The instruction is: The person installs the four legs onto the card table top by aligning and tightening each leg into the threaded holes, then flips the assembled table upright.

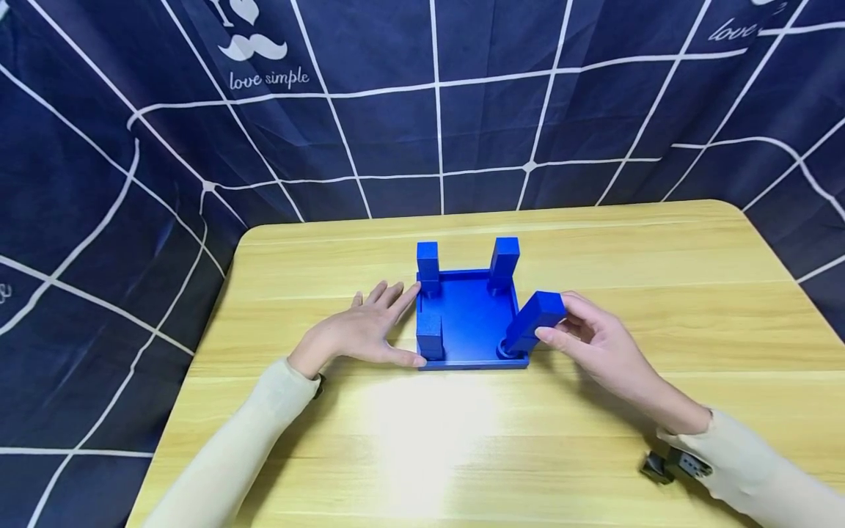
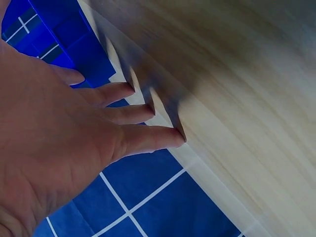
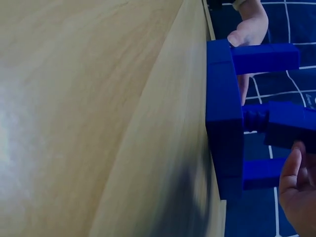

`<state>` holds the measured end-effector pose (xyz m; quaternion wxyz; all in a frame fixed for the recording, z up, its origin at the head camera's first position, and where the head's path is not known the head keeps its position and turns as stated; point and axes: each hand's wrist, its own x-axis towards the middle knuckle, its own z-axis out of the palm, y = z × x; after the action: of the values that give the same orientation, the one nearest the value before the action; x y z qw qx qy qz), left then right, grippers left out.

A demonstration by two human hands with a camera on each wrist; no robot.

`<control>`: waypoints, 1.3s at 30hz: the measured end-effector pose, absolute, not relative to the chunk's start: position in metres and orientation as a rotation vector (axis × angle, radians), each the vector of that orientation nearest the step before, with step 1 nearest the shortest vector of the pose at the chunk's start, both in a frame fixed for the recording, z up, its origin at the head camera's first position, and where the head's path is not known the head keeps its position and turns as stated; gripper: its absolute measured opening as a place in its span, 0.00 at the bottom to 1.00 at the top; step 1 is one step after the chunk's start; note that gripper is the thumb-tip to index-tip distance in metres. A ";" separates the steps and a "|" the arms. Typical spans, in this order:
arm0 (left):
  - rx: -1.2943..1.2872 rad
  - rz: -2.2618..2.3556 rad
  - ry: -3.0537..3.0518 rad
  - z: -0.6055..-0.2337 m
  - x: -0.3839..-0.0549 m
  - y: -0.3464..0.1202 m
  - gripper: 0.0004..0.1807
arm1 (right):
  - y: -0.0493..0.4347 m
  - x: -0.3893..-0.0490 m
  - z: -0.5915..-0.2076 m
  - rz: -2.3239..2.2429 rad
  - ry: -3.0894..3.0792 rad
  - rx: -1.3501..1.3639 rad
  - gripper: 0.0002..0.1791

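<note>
A blue square toy tabletop (image 1: 469,315) lies upside down on the desk, its raised rim facing up. Three blue square legs stand at its corners: the far-left leg (image 1: 428,264), the far-right leg (image 1: 505,262) and the near-left leg (image 1: 430,336). Between thumb and fingers, my right hand (image 1: 597,341) pinches the near-right leg (image 1: 536,319), which leans outward. In the right wrist view, a threaded stud (image 3: 256,117) shows between that leg and the tabletop. My left hand (image 1: 363,330) spreads its fingers along the left side, thumb and index finger touching the tabletop's edge.
The light wooden desk (image 1: 634,271) has rounded far corners. Dark blue cloth (image 1: 383,139) with white lines hangs behind it and at both sides. A small black device (image 1: 673,466) sits at the right wrist.
</note>
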<state>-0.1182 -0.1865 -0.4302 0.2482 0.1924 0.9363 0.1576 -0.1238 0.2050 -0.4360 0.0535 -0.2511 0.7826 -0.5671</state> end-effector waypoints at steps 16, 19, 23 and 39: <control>0.534 0.424 2.558 -0.432 -0.118 -0.187 0.70 | 0.200 -0.128 -0.435 -1.686 2.307 -0.872 0.14; 0.534 0.427 2.553 -0.432 -0.118 -0.187 0.70 | 0.199 -0.127 -0.437 -1.689 2.292 -0.895 0.11; 0.528 0.439 2.550 -0.432 -0.117 -0.186 0.70 | 0.199 -0.128 -0.438 -1.698 2.266 -0.904 0.11; 0.530 0.451 2.562 -0.436 -0.115 -0.187 0.69 | 0.196 -0.126 -0.436 -1.645 2.354 -0.946 0.16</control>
<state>-0.1154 -0.1874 -0.4362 0.2408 0.1937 0.9366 0.1650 -0.1265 0.1964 -0.4358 0.0590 -0.3125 0.7771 -0.5431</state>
